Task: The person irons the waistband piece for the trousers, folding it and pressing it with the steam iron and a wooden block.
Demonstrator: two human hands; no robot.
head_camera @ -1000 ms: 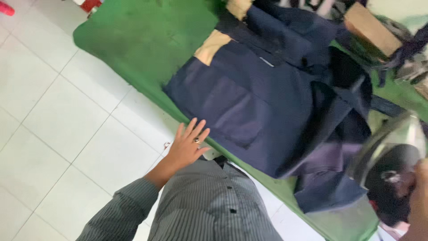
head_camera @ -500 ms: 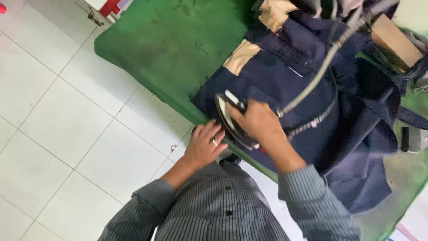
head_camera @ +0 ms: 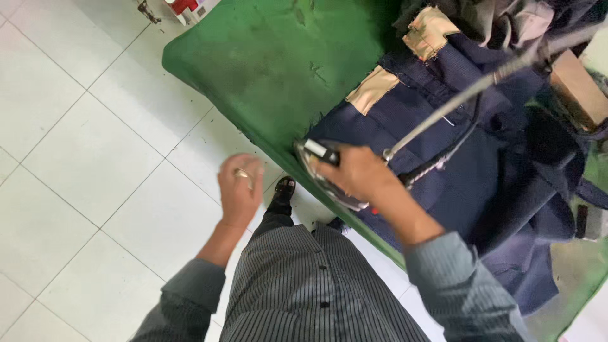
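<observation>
My right hand (head_camera: pixel 354 172) grips the handle of a metal iron (head_camera: pixel 320 171) that rests on the near edge of a dark navy garment (head_camera: pixel 468 158). The garment lies spread on a green padded ironing table (head_camera: pixel 272 63), with tan lining patches near its top. A grey hose and a cord (head_camera: pixel 456 101) run from the iron up to the right. My left hand (head_camera: pixel 239 189), blurred and wearing a ring, hangs off the table over the white tiled floor, holding nothing; its fingers look loosely curled.
A brown block (head_camera: pixel 573 85) sits at the table's far right beside more bunched cloth. A red and white object (head_camera: pixel 180 7) stands on the floor beyond the table's left end. My black shoe (head_camera: pixel 282 193) shows below the table edge.
My left hand has come off the table edge and now hangs over the floor. The iron in my right hand has slid toward the garment's near left edge.
</observation>
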